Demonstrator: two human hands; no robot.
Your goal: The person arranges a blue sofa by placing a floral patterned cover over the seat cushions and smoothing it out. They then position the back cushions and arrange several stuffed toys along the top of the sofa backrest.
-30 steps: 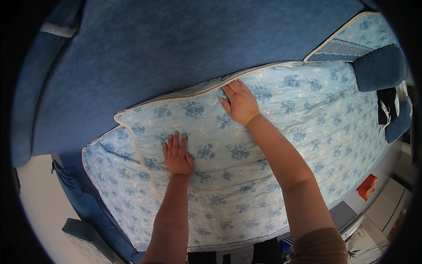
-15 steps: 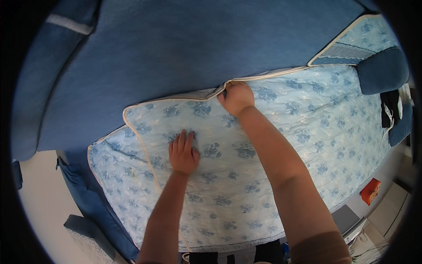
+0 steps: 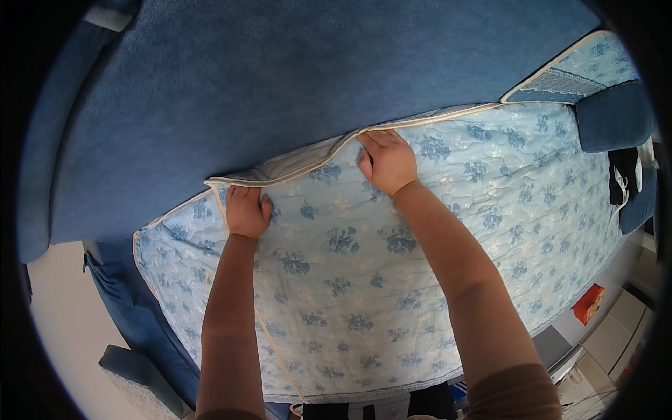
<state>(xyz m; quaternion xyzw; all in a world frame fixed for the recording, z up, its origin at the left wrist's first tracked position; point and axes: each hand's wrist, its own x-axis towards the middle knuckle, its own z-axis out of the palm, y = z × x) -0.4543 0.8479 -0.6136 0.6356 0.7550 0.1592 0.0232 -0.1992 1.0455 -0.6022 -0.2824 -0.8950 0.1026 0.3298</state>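
Observation:
A light-blue quilted sofa cover [image 3: 343, 280] with blue flower clusters and cream piping lies over the seat, against the blue backrest [image 3: 280, 77]. Its back edge rises in a wavy fold between my hands, baring a grey underside [image 3: 280, 162]. My left hand [image 3: 246, 211] lies near the cover's far left corner, fingers stretched to the piping and thumb apart. Further right, my right hand [image 3: 389, 162] is closed at the same edge. Its fingertips are partly hidden by the piping, and its thumb is bent in.
A second floral cover [image 3: 602, 57] hangs over the backrest at the far right, beside a blue cushion [image 3: 614, 116]. Dark clothing [image 3: 621, 175] lies below it. An orange-red packet [image 3: 588, 304] is at the lower right. Blue fabric [image 3: 133, 301] bunches at the left end.
My left hand has moved up and left from the middle of the cover to its back edge. The edge between my hands now bows down, showing more underside. My right hand stays about where it was.

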